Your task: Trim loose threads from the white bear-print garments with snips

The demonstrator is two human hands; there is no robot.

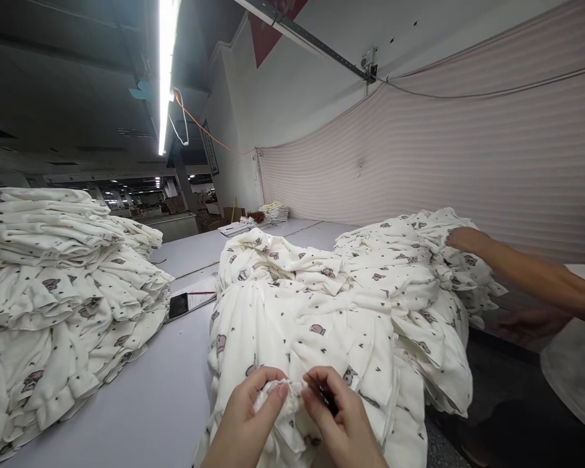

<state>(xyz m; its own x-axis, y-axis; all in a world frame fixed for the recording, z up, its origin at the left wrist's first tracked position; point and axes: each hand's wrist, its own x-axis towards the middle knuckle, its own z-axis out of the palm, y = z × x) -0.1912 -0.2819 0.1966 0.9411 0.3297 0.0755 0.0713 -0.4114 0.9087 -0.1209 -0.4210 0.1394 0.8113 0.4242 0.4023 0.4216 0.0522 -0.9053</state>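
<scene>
**A:** Where are the hands?

**B:** Low in the view and close together. The left hand (244, 419) and right hand (344, 426) meet over a small bunched fold (286, 394) of white cloth. Both are pinched on it, thumb against forefinger, and the fingertips nearly touch.

**A:** Is anything else in the right hand?

**B:** There is a thin dark thing (324, 394) under its fingers. I cannot tell what it is.

**A:** Where does the fold belong?

**B:** To the top garment of the heap (316, 312), which lies just beyond the hands at 12 o'clock. The garment runs lengthwise from the pinch straight away toward 12, draped over the heap. Its near edge hangs down below the hands.

**A:** Which hand is nearer?

**B:** Neither by much. The left hand holds more of the fold, and the right hand grips its right-hand end.

**A:** What is around them?

**B:** A tall stack (53, 286) of the same printed cloth stands at 10 o'clock, well apart from the hands. A phone (178, 304) lies flat at 11, between the stack and the heap. At 1 o'clock there is a second pile (409, 253), with a co-worker's arm (521, 270) reaching across it from 3.

**A:** And the surface and the room?

**B:** The table (160, 396) is long, pale and smooth, and it runs on toward 12. A striped curtain (468, 156) hangs along the right side. A tube lamp (166, 65) glows on a dark ceiling, and a dim workshop opens behind at 11.
</scene>
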